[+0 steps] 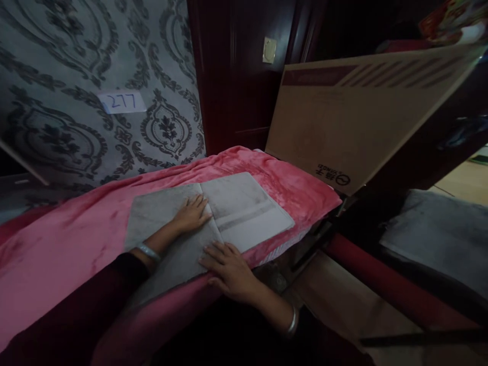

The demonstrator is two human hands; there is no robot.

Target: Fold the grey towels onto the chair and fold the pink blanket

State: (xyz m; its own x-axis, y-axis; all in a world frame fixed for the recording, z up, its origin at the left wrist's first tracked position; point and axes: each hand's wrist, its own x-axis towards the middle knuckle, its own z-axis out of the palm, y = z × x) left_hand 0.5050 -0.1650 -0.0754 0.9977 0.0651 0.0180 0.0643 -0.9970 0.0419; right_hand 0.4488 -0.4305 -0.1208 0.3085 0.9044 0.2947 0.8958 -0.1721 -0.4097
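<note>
Grey plush fabric (244, 208) lies flat on a pink plush cover (57, 239). A straight line, either a seam or an edge, crosses the middle of the fabric, and a darker band runs over its right part. My left hand (192, 213) rests palm down just left of that line, toward its far end, fingers stretched out. At the line's near end my right hand (231, 269) lies on the fabric close to the front edge, fingers spread. Neither hand grips anything. Each wrist wears a silver bangle.
A large cardboard panel or box (328, 122) leans behind the cover's right end. Patterned wallpaper (168, 127) with a paper label (124, 102) reading 277 stands behind. To the right are a grey cloth-covered surface (438, 239) and a red bar (381, 279).
</note>
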